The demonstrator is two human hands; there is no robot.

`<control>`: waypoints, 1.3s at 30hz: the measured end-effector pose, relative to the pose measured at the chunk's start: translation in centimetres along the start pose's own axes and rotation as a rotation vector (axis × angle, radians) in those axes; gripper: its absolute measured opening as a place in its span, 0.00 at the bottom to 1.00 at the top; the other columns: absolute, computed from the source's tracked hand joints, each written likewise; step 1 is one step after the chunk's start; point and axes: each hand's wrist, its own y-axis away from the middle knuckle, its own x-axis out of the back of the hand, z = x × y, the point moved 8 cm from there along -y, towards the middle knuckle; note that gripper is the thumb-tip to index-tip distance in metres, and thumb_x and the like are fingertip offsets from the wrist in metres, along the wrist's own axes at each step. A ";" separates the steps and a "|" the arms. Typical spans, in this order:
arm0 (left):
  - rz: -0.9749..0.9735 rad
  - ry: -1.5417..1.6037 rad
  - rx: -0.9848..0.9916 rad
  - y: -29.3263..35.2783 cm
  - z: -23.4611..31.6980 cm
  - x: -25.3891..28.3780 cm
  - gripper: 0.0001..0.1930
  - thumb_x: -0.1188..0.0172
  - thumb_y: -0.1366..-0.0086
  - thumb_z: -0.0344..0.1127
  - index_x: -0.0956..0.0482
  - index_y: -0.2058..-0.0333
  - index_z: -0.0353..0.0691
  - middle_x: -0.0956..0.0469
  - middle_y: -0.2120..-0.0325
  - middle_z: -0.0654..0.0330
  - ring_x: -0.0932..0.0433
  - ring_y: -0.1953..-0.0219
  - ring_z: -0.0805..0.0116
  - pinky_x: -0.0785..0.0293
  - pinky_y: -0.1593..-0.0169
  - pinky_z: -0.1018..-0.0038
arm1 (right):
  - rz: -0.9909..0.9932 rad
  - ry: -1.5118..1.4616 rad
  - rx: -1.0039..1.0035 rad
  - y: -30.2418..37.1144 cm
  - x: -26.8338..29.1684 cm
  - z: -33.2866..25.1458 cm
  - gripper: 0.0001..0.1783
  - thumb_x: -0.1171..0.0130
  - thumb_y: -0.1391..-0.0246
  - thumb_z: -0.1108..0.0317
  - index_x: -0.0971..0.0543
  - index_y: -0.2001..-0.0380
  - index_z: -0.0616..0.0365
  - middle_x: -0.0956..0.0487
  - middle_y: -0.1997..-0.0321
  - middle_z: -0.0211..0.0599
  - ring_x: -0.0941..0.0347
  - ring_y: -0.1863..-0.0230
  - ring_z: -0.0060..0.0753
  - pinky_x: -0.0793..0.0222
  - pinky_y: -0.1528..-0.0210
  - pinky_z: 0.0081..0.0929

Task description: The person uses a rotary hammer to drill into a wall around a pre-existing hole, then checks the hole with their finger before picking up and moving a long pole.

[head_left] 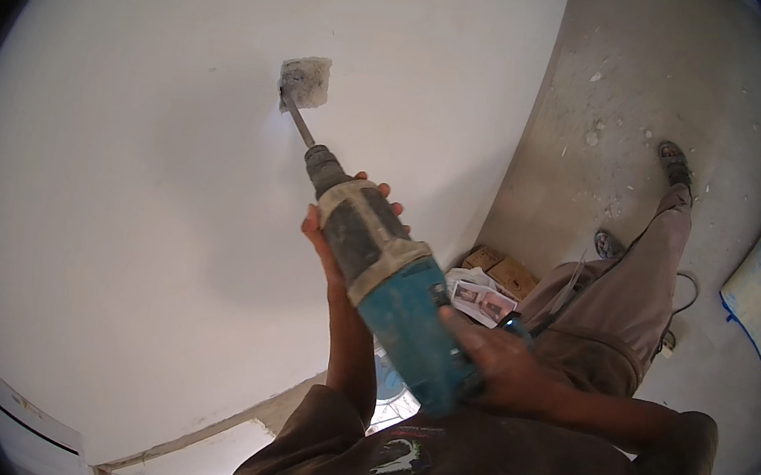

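Pointing away from the body, the teal power drill [403,325] sets its bit [299,125] at the lower left of a rough, squarish hole [309,79] in the white wall [145,164]. Left hand [328,252] wraps its front; right hand [503,359] grips its rear. Rubble [593,137] lies on the floor [750,120]; cardboard boxes [512,278] sit near the wall.

Left hand [327,243] grips farther forward than right hand [496,356].

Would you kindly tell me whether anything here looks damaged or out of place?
Yes: the smooth white wall is broken by a rough, squarish grey patch with ragged edges, at the metal bit of the teal power drill. Pale, irregular chips litter the grey-brown floor, right of the wall.
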 end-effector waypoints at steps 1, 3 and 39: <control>-0.050 0.071 0.005 0.2 0.3 -0.4 0.39 0.51 0.43 0.67 0.37 0.46 0.38 0.30 0.56 0.46 0.24 0.56 0.48 0.21 0.57 0.49 | -0.047 0.060 -0.010 -0.2 -1.2 -0.5 0.56 0.32 0.63 0.67 0.52 0.33 0.55 0.25 0.56 0.54 0.26 0.55 0.53 0.30 0.55 0.45; -0.138 0.116 0.016 0.4 1.0 -1.2 0.38 0.52 0.42 0.66 0.36 0.46 0.36 0.31 0.56 0.45 0.24 0.54 0.48 0.21 0.55 0.49 | 0.003 0.080 0.008 -0.7 -1.8 -2.0 0.55 0.33 0.62 0.68 0.54 0.32 0.55 0.26 0.62 0.52 0.26 0.60 0.52 0.30 0.58 0.45; 0.024 -0.085 0.048 1.6 -0.5 2.7 0.34 0.57 0.39 0.65 0.33 0.50 0.40 0.26 0.62 0.51 0.22 0.64 0.56 0.20 0.63 0.58 | 0.315 0.111 0.138 1.0 -6.7 0.9 0.59 0.29 0.69 0.69 0.51 0.33 0.56 0.26 0.56 0.54 0.28 0.53 0.55 0.31 0.54 0.42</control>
